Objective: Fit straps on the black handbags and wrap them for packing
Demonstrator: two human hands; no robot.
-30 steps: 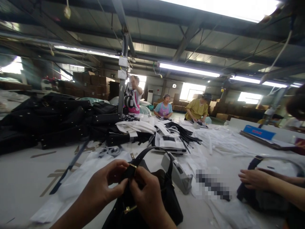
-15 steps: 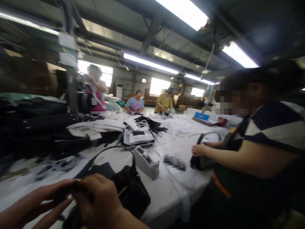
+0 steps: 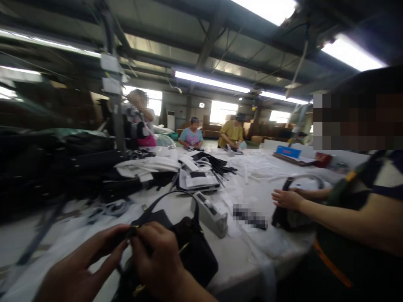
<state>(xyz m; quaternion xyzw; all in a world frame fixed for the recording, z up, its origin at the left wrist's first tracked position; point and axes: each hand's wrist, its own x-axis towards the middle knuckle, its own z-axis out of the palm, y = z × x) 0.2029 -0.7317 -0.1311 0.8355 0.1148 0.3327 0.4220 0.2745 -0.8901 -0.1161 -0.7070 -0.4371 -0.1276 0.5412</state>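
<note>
A long white table (image 3: 248, 260) runs from the near edge to the far end of the hall, strewn with white wrapping and black straps. On its left side lies a big heap of black bags (image 3: 53, 167), blurred in this view. At the right stands a co-worker (image 3: 362, 218) in a dark and light top, whose hand (image 3: 286, 199) rests on a dark bag (image 3: 281, 218) at the table's right edge. Near the middle of the near edge sits a black handbag (image 3: 198, 256), its thin handle (image 3: 174, 195) arching up over it. Just beyond the handbag, to its right, stands a grey tape dispenser (image 3: 210, 213). The person's left hand (image 3: 82, 266) and right hand (image 3: 157, 258) meet at the near left of the handbag, thumbs and fingers of both pinched on a black strap (image 3: 124, 235) that belongs to it. Between the two grips shows a small gold buckle (image 3: 135, 227), too blurred to tell how it sits on the strap. Three more people work at the far end of the table.
</note>
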